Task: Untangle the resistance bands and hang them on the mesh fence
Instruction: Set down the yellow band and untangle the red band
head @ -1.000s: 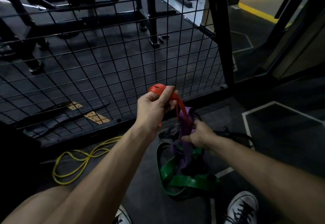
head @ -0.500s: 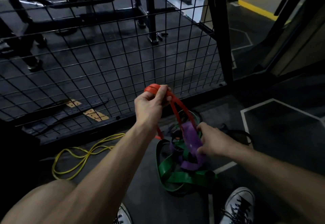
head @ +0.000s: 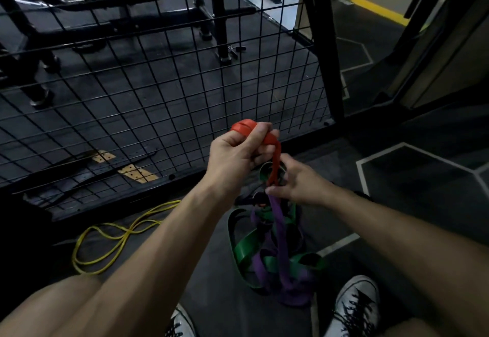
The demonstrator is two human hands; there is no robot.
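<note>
The red band (head: 272, 151) is gripped high in the left hand (head: 235, 155), its folded top bulging out above the curled fingers, and a strand is drawn taut from there down to the right hand (head: 296, 184). There the fingers are closed in a pinch just where red meets the purple band (head: 277, 233); whether one strand or both are caught in that pinch cannot be told. The purple band is seen hanging from the right hand in long loops, down into the heap on the floor (head: 211, 270). It is wound there through the green band (head: 246, 249), which lies in broad flat coils between the two forearms, partly under the purple. Something dark, perhaps a black band, is glimpsed within the knot just below the right hand, but it is too dim to be made out.

Both hands are held up in front of the mesh fence (head: 158, 85), close to its lower rail; nothing is hung on it, and no band is touching it. A yellow band (head: 105, 246) is laid loose on the floor to the left, well apart from the tangle and near the foot of the fence. Two white shoes are seen at the bottom edge, the right shoe (head: 354, 307) just beside the purple coils, the left shoe (head: 180, 323) mostly hidden under the left arm. Gym frames are visible beyond the fence.
</note>
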